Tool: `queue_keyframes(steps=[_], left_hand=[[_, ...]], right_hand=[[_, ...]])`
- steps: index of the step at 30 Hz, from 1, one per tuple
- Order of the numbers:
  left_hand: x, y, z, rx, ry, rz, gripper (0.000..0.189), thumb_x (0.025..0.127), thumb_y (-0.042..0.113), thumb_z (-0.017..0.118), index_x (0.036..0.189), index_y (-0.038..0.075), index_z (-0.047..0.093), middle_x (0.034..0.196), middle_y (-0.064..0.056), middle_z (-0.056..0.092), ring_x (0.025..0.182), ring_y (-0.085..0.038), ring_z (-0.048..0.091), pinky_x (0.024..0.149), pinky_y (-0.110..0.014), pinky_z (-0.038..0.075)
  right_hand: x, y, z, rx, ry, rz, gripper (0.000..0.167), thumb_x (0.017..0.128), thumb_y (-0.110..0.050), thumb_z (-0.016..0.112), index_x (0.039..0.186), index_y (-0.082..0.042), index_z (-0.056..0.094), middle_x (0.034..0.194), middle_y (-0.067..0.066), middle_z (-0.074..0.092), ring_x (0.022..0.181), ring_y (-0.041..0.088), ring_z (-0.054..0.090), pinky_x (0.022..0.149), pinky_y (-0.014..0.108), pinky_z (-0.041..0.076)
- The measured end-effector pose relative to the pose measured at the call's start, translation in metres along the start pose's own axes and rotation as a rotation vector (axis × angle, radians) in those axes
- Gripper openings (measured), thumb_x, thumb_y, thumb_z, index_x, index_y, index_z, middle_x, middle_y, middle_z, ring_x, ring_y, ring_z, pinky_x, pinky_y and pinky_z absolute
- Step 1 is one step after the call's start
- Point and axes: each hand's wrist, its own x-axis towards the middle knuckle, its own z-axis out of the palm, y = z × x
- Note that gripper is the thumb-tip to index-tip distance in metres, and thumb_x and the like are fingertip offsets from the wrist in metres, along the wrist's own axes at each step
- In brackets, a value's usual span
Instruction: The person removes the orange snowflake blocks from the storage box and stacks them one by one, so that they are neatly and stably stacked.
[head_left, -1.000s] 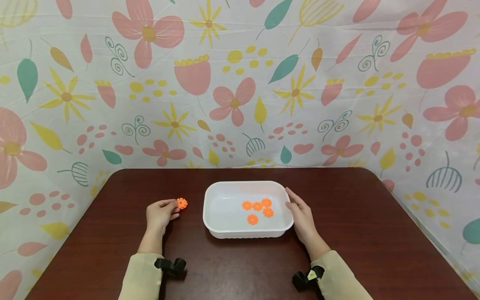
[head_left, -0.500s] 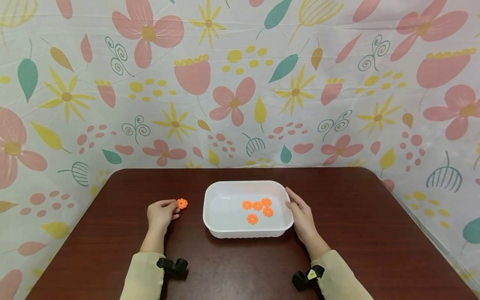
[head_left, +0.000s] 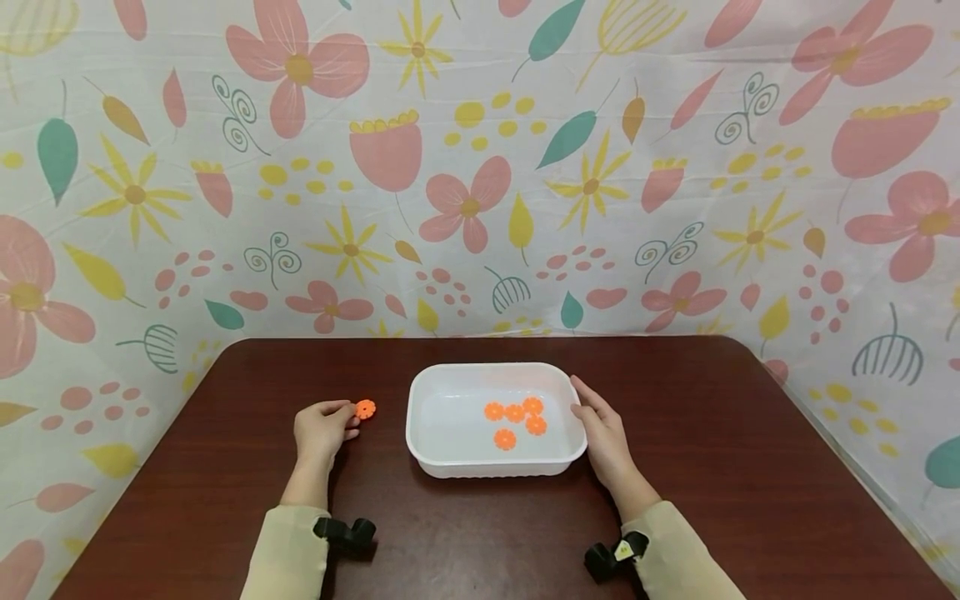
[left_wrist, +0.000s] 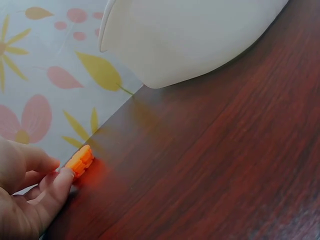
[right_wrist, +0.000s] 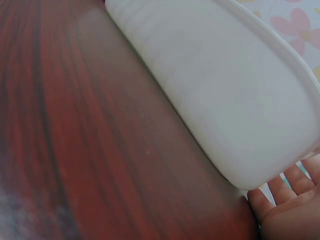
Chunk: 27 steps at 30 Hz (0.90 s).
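Between its thumb and fingertips, my left hand (head_left: 318, 429) pinches an orange plastic snowflake disc (head_left: 365, 409) with a notched edge, left of the white plastic tub (head_left: 491, 469). Seen by the left wrist camera, the disc (left_wrist: 81, 161) is nearly edge-on, close over the tabletop. My right hand (head_left: 606, 440) holds the right end of the tub, thumb at the rim; in the right wrist view its fingers (right_wrist: 284, 191) lie under the rim against the outer wall. Several like orange discs (head_left: 515, 412) lie flat on the tub's floor, mostly toward its right half.
The tub stands on a dark brown wooden table (head_left: 465, 542) with rounded far corners. Behind the table hangs a white cloth (head_left: 480, 283) printed with flowers and leaves. Black wrist camera mounts (head_left: 347, 533) are strapped over the light sleeves (head_left: 288, 550).
My left forearm has shifted very slightly to the right, and the disc in its fingers has tilted a little. The right hand, the tub and the discs inside it stay as they were.
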Motion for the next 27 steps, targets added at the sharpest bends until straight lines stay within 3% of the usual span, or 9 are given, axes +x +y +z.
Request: queue_keyframes(steps=[7,18,23,27], left_hand=[[0.0,0.002,-0.001,-0.017,0.022,0.019,0.034,0.092,0.02,0.061,0.119,0.001,0.059,0.101,-0.011,0.064,0.067,-0.007,0.064,0.058,-0.022,0.056],[-0.004,0.012,0.006,0.055,0.058,0.174,0.032,0.091,0.026,0.062,0.116,0.005,0.063,0.098,-0.007,0.061,0.077,-0.012,0.062,0.062,-0.02,0.051],[-0.009,0.018,0.012,0.053,0.029,0.223,0.031,0.09,0.023,0.064,0.114,0.004,0.064,0.094,-0.006,0.06,0.075,-0.021,0.061,0.059,-0.02,0.05],[-0.013,0.023,0.022,0.036,0.001,0.283,0.029,0.087,0.018,0.067,0.11,0.001,0.065,0.088,-0.006,0.064,0.072,-0.021,0.064,0.059,-0.023,0.053]], right_hand=[[0.0,0.001,-0.001,0.008,0.002,-0.005,0.05,0.096,-0.01,0.041,0.145,-0.017,0.039,0.152,-0.004,0.034,0.139,0.011,0.03,0.106,0.019,0.035],[-0.001,0.0,-0.003,0.013,-0.001,-0.011,0.049,0.096,-0.009,0.041,0.145,-0.016,0.039,0.152,-0.003,0.034,0.139,0.012,0.03,0.102,0.015,0.037],[0.001,0.001,-0.001,0.017,-0.007,-0.013,0.049,0.097,-0.009,0.041,0.145,-0.016,0.039,0.152,-0.003,0.034,0.139,0.012,0.03,0.109,0.025,0.033],[0.001,0.0,-0.001,0.006,-0.006,-0.007,0.049,0.097,-0.01,0.041,0.145,-0.017,0.038,0.152,-0.004,0.033,0.139,0.012,0.031,0.111,0.032,0.031]])
